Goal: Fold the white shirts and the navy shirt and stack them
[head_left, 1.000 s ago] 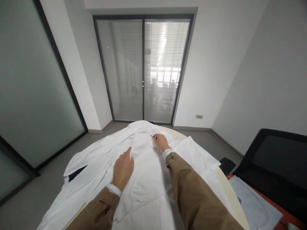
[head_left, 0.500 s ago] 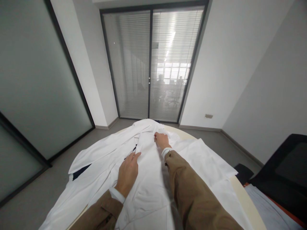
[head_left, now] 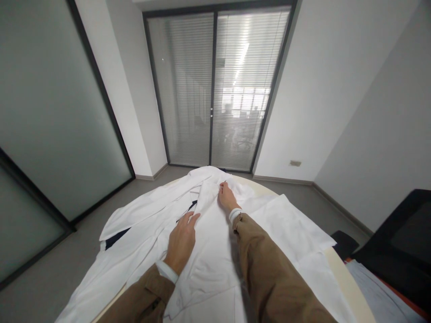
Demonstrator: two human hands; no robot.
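A white coat [head_left: 212,260] with long sleeves lies spread over a round table, its front panel running away from me down the middle. My right hand [head_left: 227,196] is at the far upper part of the coat, fingertips pinched together on the cloth. Lower and to the left, my left hand [head_left: 182,240] rests on the front panel's left edge with its fingers stretched out and thumb apart. Dark cloth [head_left: 192,205] shows in a gap just beyond the left fingertips. Another dark patch [head_left: 116,237] appears inside an opening at the coat's left side.
The pale rim of the table [head_left: 340,267] shows at the right. Beyond it stands a black mesh chair [head_left: 397,242] with light grey cloth [head_left: 377,287] on its seat. Ahead is a glass partition with blinds [head_left: 215,89]; a frosted panel [head_left: 60,112] stands at the left.
My right hand has shifted very slightly at the far part of the coat. The left hand keeps nearly the same place, and the whole view has drifted a little.
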